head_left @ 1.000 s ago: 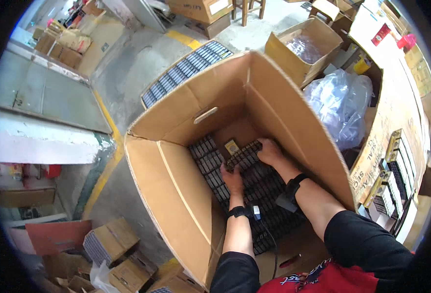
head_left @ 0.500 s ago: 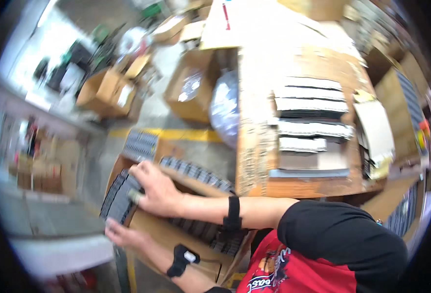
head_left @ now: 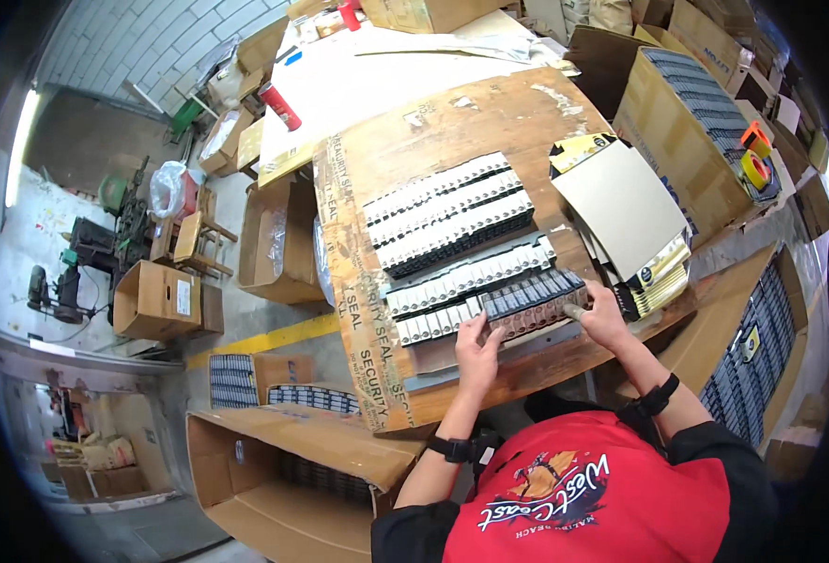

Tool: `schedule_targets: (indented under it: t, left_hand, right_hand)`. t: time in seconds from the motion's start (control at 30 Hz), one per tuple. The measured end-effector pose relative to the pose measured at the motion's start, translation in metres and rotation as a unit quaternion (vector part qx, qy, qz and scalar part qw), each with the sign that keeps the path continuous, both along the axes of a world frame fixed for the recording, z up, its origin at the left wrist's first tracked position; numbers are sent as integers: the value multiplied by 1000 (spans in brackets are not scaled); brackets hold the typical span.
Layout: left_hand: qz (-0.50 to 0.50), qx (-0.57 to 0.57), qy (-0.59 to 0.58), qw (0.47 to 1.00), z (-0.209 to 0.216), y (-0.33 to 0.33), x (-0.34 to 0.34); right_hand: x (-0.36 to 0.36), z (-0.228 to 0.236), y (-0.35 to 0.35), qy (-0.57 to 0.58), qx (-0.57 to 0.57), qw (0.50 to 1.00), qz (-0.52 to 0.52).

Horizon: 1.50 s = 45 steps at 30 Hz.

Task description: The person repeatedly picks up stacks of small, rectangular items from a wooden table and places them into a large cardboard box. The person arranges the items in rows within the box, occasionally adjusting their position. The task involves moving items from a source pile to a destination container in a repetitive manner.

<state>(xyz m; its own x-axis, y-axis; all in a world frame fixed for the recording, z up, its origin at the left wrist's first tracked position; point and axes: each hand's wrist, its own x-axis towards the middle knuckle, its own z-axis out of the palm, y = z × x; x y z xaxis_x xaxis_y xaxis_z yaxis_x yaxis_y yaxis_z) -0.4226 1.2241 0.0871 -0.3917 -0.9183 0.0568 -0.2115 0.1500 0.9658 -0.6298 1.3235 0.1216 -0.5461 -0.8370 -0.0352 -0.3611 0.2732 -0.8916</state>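
Pinched between both my hands at the table's near edge is a row of small dark grey packs (head_left: pixel 532 296). My left hand (head_left: pixel 477 349) closes on its left end with thumb and fingers. At the right end, my right hand (head_left: pixel 602 317) grips with the thumb against the packs. The row lies against the near end of several rows of small white-and-black packs (head_left: pixel 452 218), lined up side by side on the brown cardboard table cover (head_left: pixel 368 281). What the packs contain is not visible. Each wrist wears a black band.
A stack of cards (head_left: pixel 621 211) lies right of the rows. An open carton (head_left: pixel 292 450) stands on the floor at lower left. Cartons of dark packs (head_left: pixel 748 347) stand at right, one with an orange tape dispenser (head_left: pixel 757 141). A red can (head_left: pixel 280 106) lies farther back.
My hands have moved from the carton at lower left to the table, and the row of dark packs now lies there between them. The view has swung right.
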Motion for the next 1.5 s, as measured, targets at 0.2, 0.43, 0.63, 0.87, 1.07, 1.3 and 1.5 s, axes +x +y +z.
schedule_targets:
  t: [0.2,0.43,0.63,0.87,1.07,1.3,1.5]
  left_hand:
    - [-8,0,-45,999,9,-13,-23]
    - [-30,-36,-15,999,22,11,-38]
    - [40,-12,-129,991,-22,-17,-25]
    - [12,-27,-410,912,1,-45,-52]
    - [-139,189,-61,970,81,-72,62]
    - [143,124,-89,978,214,-75,381]
    - [325,249,-124,904,89,-23,559]
  right_hand:
    - [-23,-36,9,-53,27,998,33]
    - [-42,-12,28,8,19,1000,2]
    - [-40,-39,-6,-18,8,997,81]
    - [-60,-58,-46,120,131,980,85]
    - [-39,-32,-48,232,285,930,25]
    - [56,51,-116,135,22,978,156]
    - [383,131,-182,61,-121,842,522]
